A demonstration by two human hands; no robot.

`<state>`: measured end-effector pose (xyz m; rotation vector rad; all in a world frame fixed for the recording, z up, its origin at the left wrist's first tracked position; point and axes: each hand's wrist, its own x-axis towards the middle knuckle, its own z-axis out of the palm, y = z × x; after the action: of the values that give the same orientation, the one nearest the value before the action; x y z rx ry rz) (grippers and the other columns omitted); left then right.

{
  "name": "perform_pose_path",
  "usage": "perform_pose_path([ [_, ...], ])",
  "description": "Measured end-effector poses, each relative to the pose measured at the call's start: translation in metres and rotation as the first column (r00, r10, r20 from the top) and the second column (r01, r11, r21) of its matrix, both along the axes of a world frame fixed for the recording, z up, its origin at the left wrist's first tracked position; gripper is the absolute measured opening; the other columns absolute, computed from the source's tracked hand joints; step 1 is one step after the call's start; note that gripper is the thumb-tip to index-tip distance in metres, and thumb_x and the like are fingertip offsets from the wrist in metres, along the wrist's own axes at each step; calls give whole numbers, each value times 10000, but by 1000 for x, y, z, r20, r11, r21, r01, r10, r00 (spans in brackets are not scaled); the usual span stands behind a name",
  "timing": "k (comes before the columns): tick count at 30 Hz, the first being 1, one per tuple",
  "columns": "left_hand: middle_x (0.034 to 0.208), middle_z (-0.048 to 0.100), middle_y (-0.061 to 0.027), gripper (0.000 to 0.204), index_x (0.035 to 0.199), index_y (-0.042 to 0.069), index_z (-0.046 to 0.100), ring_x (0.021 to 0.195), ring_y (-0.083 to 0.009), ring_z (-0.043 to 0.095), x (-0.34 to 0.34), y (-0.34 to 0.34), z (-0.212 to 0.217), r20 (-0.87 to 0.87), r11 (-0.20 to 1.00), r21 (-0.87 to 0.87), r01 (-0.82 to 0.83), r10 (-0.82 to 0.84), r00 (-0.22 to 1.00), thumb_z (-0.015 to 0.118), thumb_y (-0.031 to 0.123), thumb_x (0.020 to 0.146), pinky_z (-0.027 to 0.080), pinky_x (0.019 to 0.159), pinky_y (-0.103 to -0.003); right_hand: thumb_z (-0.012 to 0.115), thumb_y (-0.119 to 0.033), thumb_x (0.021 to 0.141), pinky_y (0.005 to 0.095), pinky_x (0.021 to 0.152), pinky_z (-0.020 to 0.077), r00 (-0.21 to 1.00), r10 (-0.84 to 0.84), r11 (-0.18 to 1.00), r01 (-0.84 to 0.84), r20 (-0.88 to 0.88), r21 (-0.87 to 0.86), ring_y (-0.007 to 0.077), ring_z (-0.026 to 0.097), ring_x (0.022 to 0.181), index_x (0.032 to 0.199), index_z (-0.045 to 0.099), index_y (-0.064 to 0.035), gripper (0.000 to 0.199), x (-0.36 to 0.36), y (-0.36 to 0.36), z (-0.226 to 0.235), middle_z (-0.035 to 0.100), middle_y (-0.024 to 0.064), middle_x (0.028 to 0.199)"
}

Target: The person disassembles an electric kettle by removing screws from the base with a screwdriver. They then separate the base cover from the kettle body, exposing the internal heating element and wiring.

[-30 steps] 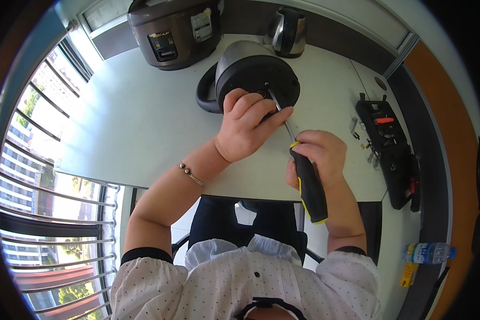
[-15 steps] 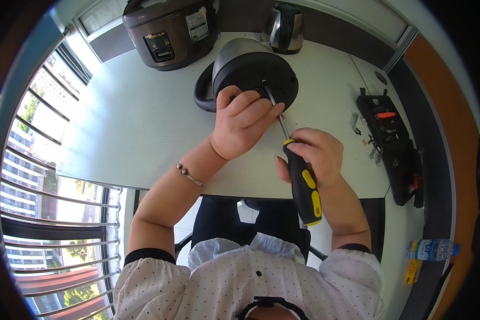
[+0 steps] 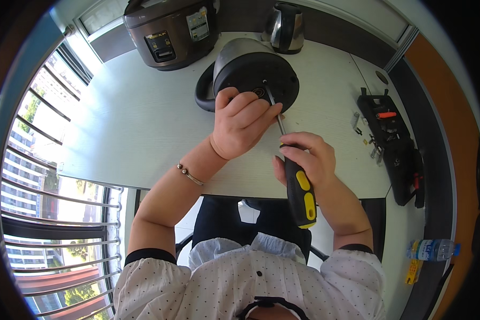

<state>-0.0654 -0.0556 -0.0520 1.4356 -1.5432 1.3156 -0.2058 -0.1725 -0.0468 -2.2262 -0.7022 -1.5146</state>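
Note:
An electric kettle [image 3: 282, 72] lies on its side, its round black base turned toward me and its black handle out to the left. My left hand [image 3: 241, 121] is closed in front of the base, its fingers pinching the steel shaft of a screwdriver [image 3: 301, 186]. The shaft's tip meets the base near a small hole above the round centre connector. Whether a screw sits there is too small to tell. Around the black and yellow screwdriver handle, near its top, my right hand [image 3: 316, 156] is wrapped.
A brown rice cooker [image 3: 170, 40] and a second steel kettle [image 3: 284, 29] stand at the back of the white table [image 3: 138, 128]. To the right lies an open black tool case [image 3: 384, 114] with small loose parts beside it. A water bottle [image 3: 433, 249] is at lower right.
My right hand and the screwdriver handle have shifted slightly left, and the handle has turned a little. My left hand and the kettle have hardly moved.

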Motion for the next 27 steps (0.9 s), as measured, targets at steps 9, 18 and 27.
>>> perform_pose_path([
  [9,875,563,18,337,970,107,714,809,-168,520,0,3,2,40,997,75,24,-27,999,733,130,634,395,738,-334,779,-92,566,254,525,495,999,35,996,-38,-30,-82,216,621,640,987,610,-74,454,1,-5,-1,616,96,909],
  [18,865,571,20,321,928,105,715,808,-168,531,0,0,0,82,1000,-8,-7,8,997,769,140,613,392,730,-334,855,-195,616,235,484,475,998,69,992,-68,-2,109,175,599,615,935,590,-97,425,0,2,2,601,88,893],
  [27,826,554,20,318,896,108,714,797,-169,534,-1,0,1,56,999,-37,-8,10,998,797,164,595,388,716,-337,852,-140,592,223,497,484,998,-21,999,20,51,27,164,593,606,940,594,-96,436,-3,5,-3,594,92,886],
])
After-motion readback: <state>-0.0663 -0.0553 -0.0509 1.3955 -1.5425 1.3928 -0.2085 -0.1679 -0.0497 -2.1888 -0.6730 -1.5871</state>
